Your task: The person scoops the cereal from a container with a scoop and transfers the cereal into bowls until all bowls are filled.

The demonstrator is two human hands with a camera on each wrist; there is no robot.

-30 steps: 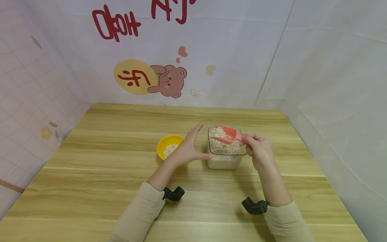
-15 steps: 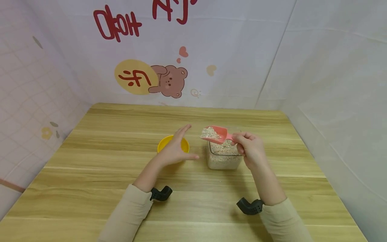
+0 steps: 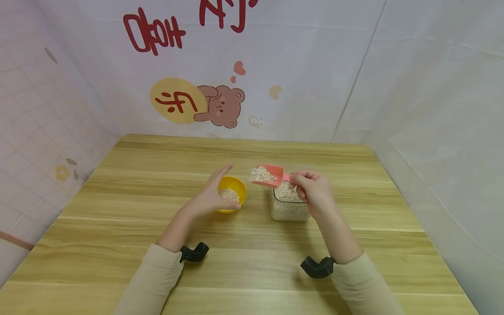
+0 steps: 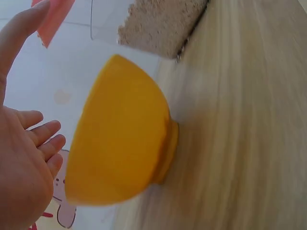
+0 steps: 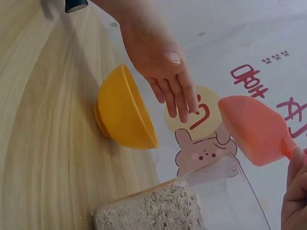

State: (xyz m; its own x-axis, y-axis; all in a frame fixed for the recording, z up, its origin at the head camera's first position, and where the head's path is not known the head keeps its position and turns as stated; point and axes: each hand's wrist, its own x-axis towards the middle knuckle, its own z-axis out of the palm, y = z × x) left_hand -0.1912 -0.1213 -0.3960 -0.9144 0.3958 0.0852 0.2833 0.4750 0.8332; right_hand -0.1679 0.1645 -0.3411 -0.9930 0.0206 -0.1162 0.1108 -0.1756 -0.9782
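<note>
My right hand (image 3: 313, 192) grips the handle of a pink scoop (image 3: 276, 171) heaped with oat flakes (image 3: 261, 174). The scoop is raised, its tip past the left side of a clear square container (image 3: 289, 211) of oats. A yellow bowl (image 3: 242, 192) with some oats (image 3: 229, 195) in it stands left of the container. My left hand (image 3: 206, 199) hangs at the bowl's left rim, fingers and thumb spread, holding nothing. In the left wrist view the bowl (image 4: 120, 134) is upright on the table, the palm above its rim. The right wrist view shows the scoop's underside (image 5: 254, 129).
The wooden table (image 3: 252, 271) carries the bowl and container, with a few oat crumbs near them. A printed fabric backdrop (image 3: 299, 87) stands behind the table, and white cloth walls (image 3: 433, 131) close off both sides. Black wrist mounts (image 3: 194, 253) sit by the sleeves.
My right hand has lifted the loaded scoop from above the container and carried it left toward the bowl. My left hand has moved left from beside the container, uncovering the bowl's oats.
</note>
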